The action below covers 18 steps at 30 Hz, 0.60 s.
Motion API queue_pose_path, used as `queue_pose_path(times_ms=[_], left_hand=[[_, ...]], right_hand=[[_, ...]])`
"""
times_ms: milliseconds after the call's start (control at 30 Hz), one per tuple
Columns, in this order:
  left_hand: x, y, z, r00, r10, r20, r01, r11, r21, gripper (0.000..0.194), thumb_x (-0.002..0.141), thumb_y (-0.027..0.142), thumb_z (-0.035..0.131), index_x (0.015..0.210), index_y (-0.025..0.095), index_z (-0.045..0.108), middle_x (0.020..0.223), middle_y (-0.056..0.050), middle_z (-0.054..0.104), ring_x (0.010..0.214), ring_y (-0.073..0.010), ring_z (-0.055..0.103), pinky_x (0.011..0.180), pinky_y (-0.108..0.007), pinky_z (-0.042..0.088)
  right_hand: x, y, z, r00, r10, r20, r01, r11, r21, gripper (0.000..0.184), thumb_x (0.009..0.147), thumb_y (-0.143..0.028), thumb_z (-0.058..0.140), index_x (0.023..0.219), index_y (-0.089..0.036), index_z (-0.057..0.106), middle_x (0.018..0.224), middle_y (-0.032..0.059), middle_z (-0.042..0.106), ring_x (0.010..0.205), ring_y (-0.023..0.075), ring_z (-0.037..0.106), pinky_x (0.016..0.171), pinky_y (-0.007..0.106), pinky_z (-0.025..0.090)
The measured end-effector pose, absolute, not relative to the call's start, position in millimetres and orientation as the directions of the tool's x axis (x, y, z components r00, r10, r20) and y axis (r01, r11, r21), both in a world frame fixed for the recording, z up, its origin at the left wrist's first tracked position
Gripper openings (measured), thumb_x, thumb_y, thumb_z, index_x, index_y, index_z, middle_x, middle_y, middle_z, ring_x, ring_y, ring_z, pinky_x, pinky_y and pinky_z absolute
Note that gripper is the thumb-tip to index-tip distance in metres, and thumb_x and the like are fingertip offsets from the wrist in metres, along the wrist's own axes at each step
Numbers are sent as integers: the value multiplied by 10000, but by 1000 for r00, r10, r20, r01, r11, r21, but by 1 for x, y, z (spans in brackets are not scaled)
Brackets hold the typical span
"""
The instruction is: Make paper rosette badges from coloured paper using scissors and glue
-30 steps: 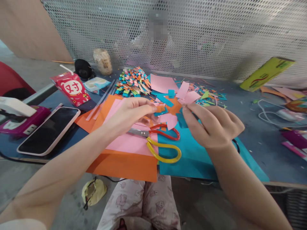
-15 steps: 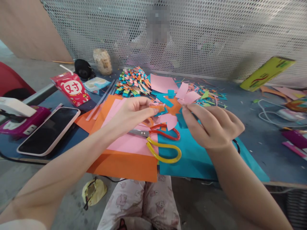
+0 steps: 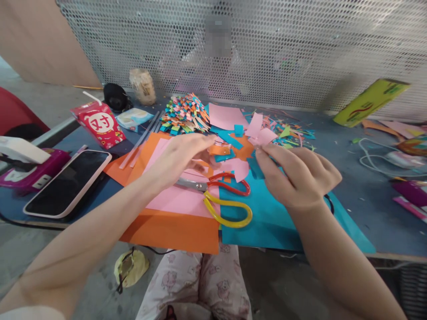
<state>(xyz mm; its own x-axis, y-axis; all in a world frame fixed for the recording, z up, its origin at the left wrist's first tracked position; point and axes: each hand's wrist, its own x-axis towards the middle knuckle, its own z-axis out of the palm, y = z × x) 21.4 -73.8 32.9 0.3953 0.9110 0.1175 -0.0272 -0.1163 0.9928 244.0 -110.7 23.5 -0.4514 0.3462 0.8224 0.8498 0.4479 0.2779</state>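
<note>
The left hand [image 3: 187,150], thumb and fingers parted, is beside an orange paper [image 3: 220,150]; the right hand [image 3: 300,174] brings its fingertips together at a pink paper [image 3: 266,135] (whether gripping it, I cannot tell). Left of both hands, a red pouch [image 3: 104,126] holds a white straw [image 3: 92,97], other contents hidden.

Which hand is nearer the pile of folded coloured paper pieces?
Left. The left hand is just in front of the pile of folded paper pieces; the right hand is farther off, to its right and nearer the camera.
</note>
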Motion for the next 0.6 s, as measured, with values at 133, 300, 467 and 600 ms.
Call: queue_pose_path(times_ms=[133,300,467,600], left_hand=[[12,-70,34,271,854,443,34,-469,883,288,780,406,649,972,191,633,917,-65,675,851,-194,646,696,-308,522],[12,-77,38,321,502,803,113,-862,494,242,773,265,675,1014,246,677,1066,-47,688,1042,-206,610,905,-350,480],[17,-86,41,239,724,647,10,-668,744,243,888,307,555,1107,307,660,1093,-12,687,1069,-193,626,857,-312,508],[17,-84,42,233,826,513,-59,-515,855,193,803,317,669,987,283,718,1050,-3,707,1075,-226,637,820,-310,535]], right_hand=[[244,-107,18,-394,214,894,819,523,236,148,864,-186,580,932,-277,674,894,13,730,739,170,665,609,299,512],[238,-108,21,-130,469,873,777,595,-205,47,867,-273,602,871,-282,649,814,20,710,732,184,661,612,313,529],[239,-111,21,-30,708,705,552,600,-579,107,827,-391,643,813,-287,666,775,2,675,656,174,617,552,317,510],[238,-110,22,-9,807,590,418,539,-731,247,721,-474,734,654,-251,649,595,-21,572,506,129,508,424,270,411]])
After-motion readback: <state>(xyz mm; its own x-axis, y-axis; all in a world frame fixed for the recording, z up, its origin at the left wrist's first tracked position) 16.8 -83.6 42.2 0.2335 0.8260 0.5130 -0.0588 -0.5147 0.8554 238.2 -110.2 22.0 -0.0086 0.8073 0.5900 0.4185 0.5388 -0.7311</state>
